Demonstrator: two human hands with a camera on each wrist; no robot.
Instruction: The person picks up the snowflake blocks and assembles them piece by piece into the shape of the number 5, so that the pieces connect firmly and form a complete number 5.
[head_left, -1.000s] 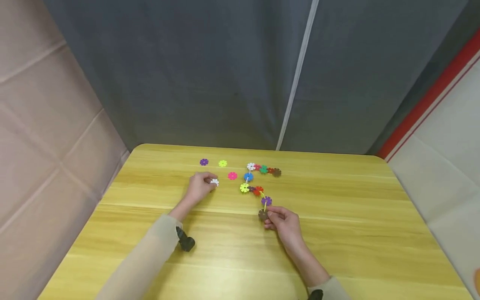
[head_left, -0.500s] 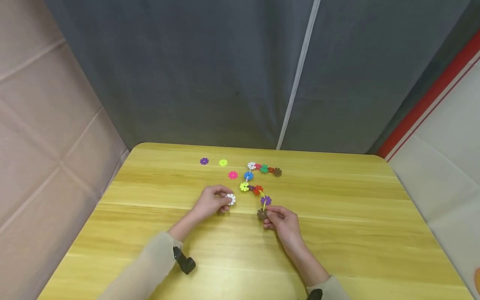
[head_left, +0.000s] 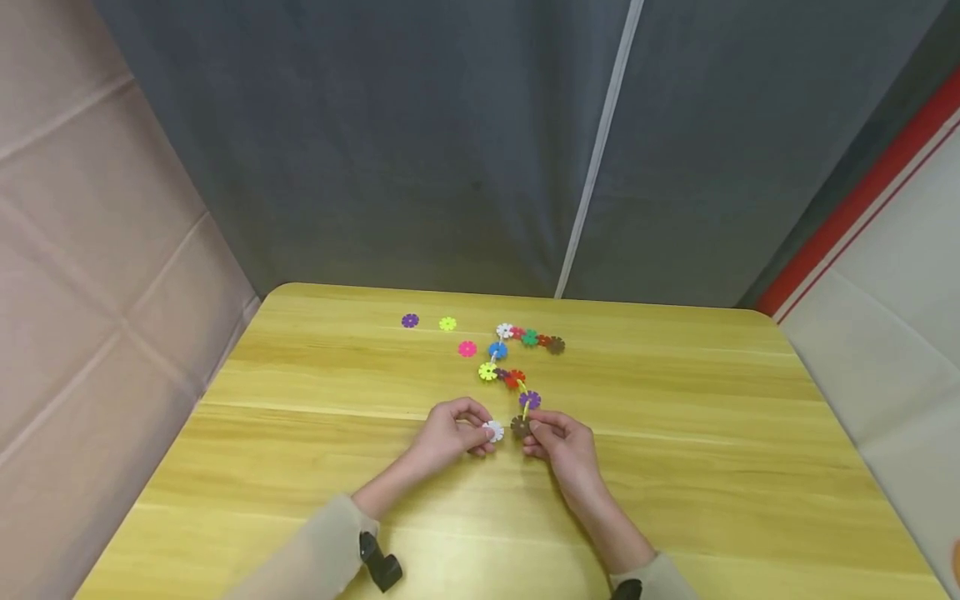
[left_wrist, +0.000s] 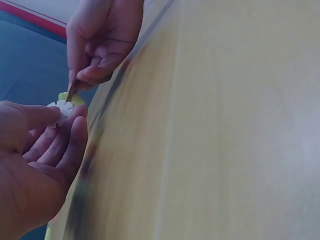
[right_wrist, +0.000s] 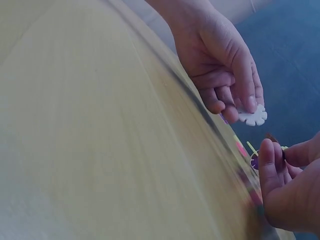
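Since the earlier frame the left hand [head_left: 450, 435] has carried the white disc [head_left: 493, 431] from mid-table toward the near edge, pinched by its rim. Just beside it, the right hand [head_left: 558, 442] pinches the brown disc [head_left: 519, 427] ending the chain [head_left: 517, 379]. Light, stiff, slotted plastic: best held by the edges. Farther off lie loose discs [head_left: 447, 323].

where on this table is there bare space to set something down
Bare wood lies along the yellow wooden table right of the right hand, and along its left edge beside the left hand. It is crowded around the chain of coloured plastic snowflake discs.
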